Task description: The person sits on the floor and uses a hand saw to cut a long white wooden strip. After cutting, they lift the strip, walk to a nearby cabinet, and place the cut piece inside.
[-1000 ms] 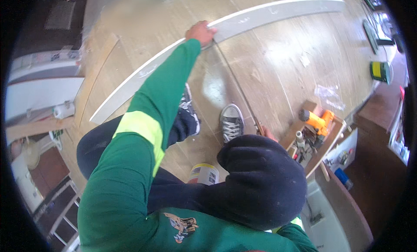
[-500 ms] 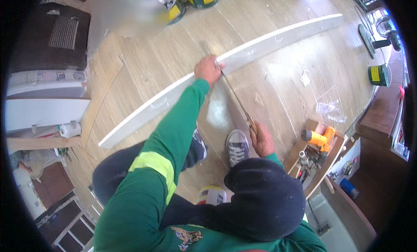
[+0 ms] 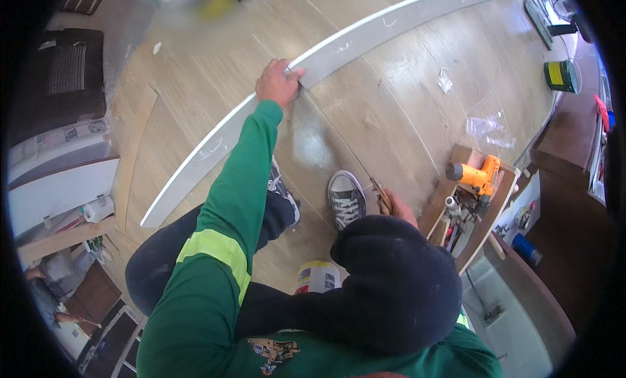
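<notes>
A long white board [image 3: 352, 47] runs diagonally across the floor in front of me, apparently standing on its narrow edge. Near its middle, my left hand [image 3: 277, 83] grips the top edge, thumb on the near side. My right hand [image 3: 399, 208] is closed round the wooden handle of a handsaw [image 3: 380, 190], partly hidden behind my right knee. The saw's thin blade shows almost edge-on, pointing toward the board just beside my left thumb. Whether its tip touches the board I cannot tell.
At my right stands a wooden toolbox [image 3: 469, 238] with an orange cordless drill [image 3: 479, 177] on top. A white bucket [image 3: 318, 277] sits between my legs. Plastic scraps [image 3: 489, 131] lie on the floor. Farther right is a green bucket [image 3: 562, 75]. A person's hands [image 3: 65, 318] show at lower left.
My right hand has drawn the saw back toward me, behind my knee. The left hand keeps its hold on the board. The whole view has shifted somewhat.
</notes>
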The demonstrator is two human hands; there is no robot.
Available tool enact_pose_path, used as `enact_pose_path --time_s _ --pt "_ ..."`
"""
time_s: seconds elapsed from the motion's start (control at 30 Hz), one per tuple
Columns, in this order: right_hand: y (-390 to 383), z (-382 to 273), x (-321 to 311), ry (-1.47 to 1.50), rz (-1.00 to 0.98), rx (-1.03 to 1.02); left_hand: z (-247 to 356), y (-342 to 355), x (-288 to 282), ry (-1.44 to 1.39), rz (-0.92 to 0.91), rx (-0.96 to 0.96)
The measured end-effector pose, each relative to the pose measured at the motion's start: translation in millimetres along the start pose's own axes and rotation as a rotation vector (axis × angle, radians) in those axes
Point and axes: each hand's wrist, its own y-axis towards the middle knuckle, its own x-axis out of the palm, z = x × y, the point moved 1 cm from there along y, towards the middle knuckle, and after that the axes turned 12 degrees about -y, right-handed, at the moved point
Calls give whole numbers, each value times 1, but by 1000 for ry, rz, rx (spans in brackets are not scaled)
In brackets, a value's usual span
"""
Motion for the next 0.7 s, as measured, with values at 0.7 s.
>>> enact_pose_path --time_s 0.7 --pt "-2 17 -6 -66 2 -18 -21 -18 -44 238 -319 -94"
